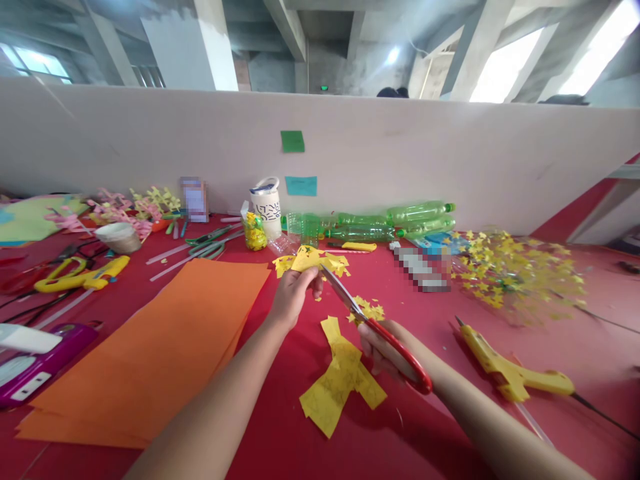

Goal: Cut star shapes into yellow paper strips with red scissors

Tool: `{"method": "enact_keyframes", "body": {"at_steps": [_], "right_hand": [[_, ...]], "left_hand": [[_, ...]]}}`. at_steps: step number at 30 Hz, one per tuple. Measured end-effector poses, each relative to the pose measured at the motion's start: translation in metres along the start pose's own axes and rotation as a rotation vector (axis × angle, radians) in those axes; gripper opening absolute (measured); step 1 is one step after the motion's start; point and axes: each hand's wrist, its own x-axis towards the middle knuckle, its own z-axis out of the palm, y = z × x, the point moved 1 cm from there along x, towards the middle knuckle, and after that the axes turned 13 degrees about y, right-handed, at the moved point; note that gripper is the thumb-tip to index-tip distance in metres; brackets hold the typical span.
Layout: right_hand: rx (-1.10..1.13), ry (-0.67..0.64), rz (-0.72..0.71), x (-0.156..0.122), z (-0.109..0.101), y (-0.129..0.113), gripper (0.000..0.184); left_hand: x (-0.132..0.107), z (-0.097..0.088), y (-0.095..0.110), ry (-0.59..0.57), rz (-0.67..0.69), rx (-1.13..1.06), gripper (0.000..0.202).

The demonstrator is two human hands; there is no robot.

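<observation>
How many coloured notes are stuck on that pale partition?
2: a green note, and a blue note below it, both on the pale partition. I see no others there.

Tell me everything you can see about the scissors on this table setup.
The scissors have glossy red handles, seemingly plastic, and silvery, metal-looking blades. The right hand grips the handles, holding the scissors slantwise, with the tips pointing forward and left, at the yellow paper pinched in the left hand. How far the blades are open is hard to tell.
</observation>
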Motion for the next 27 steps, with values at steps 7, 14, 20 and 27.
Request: {"method": "enact_keyframes", "body": {"at_steps": [7, 14, 20, 27], "right_hand": [[0.042, -0.041, -0.063, 0.001, -0.001, 0.002, 0.057], [0.019, -0.041, -0.054, 0.0, -0.005, -0.002, 0.053], [-0.036, -0.036, -0.037, 0.001, -0.007, -0.002, 0.05], [-0.046, -0.043, -0.021, 0.004, -0.008, 0.005, 0.049]], "left_hand": [[0.001, -0.003, 0.003, -0.029, -0.013, 0.032, 0.028], [0.005, -0.009, 0.005, -0.073, -0.027, 0.089, 0.031], [0.009, -0.016, 0.004, -0.117, -0.054, 0.116, 0.03], [0.011, -0.019, 0.004, -0.151, -0.073, 0.133, 0.031]]}}
